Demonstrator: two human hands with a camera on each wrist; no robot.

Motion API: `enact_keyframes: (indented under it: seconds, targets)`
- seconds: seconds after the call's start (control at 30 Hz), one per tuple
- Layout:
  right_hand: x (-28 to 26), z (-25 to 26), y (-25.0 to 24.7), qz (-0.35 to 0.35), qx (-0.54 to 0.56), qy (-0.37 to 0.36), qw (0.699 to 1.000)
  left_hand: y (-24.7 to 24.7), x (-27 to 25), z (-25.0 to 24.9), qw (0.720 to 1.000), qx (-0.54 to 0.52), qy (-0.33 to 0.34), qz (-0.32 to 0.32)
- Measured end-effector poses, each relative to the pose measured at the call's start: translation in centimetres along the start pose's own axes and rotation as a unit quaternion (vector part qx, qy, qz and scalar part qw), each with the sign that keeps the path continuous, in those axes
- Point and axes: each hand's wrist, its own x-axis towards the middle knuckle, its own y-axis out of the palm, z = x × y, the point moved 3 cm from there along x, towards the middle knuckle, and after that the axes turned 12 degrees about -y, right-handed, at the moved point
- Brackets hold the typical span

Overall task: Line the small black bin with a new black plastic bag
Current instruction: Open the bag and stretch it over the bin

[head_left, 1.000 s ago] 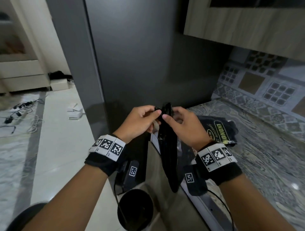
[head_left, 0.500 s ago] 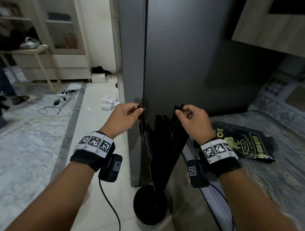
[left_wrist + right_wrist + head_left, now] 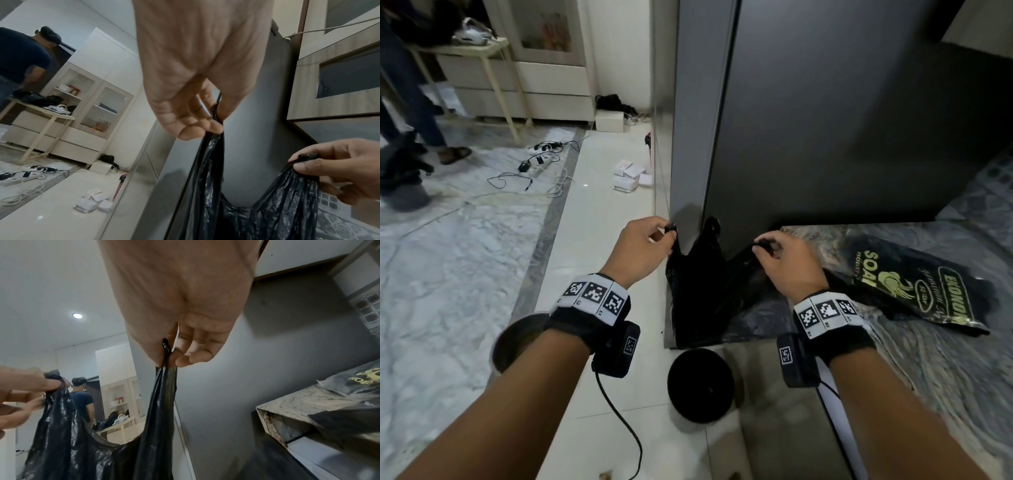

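Note:
A thin black plastic bag (image 3: 702, 287) hangs spread between my hands in front of the dark fridge. My left hand (image 3: 643, 240) pinches one top handle of the bag (image 3: 213, 155) between thumb and fingers. My right hand (image 3: 780, 253) pinches the other handle of the bag (image 3: 162, 395). A third loose handle sticks up between them. The small round black bin (image 3: 700, 383) stands on the floor directly below the hanging bag, its mouth facing up.
The dark grey fridge (image 3: 825, 120) rises just behind the bag. A black pack of bags with gold print (image 3: 914, 284) lies on the marbled counter (image 3: 945, 370) at right. A steel pot (image 3: 517, 339) sits by my left forearm. Cables, boxes and a standing person are at far left.
My hands have drawn apart, spreading the folded bag open by its handles. The view has swung left and down, so the bin now sits under the bag.

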Motion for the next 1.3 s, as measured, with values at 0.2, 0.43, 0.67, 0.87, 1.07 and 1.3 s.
enact_keyframes:
  seconds: [0.2, 0.43, 0.67, 0.87, 1.07, 1.3]
  targets:
    - [-1.2, -1.3, 0.2, 0.014, -0.052, -0.001, 0.999, 0.8, -0.9, 2.5, 0.999, 0.008, -0.052, 0.000]
    - [-2.8, -4.0, 0.1, 0.071, -0.119, -0.003, 0.990, 2.3, -3.1, 4.6, 0.996, 0.010, -0.093, -0.005]
    - [-4.1, -5.0, -0.7, 0.083, -0.116, -0.001, 0.990, 4.1, -5.1, 5.9, 0.992, 0.050, -0.103, -0.045]
    - [-5.6, -6.6, -0.1, 0.106, -0.113, -0.004, 0.988, 5.8, -6.6, 7.9, 0.986, 0.077, -0.123, -0.077]
    - [-6.7, -10.3, 3.2, 0.122, -0.044, 0.031, 0.991, 7.7, -7.0, 11.4, 0.981, 0.093, -0.148, -0.090]
    - [-6.7, -13.8, 8.5, 0.139, -0.042, 0.081, 0.986, 10.2, -5.5, 17.1, 0.972, 0.116, -0.189, -0.077]
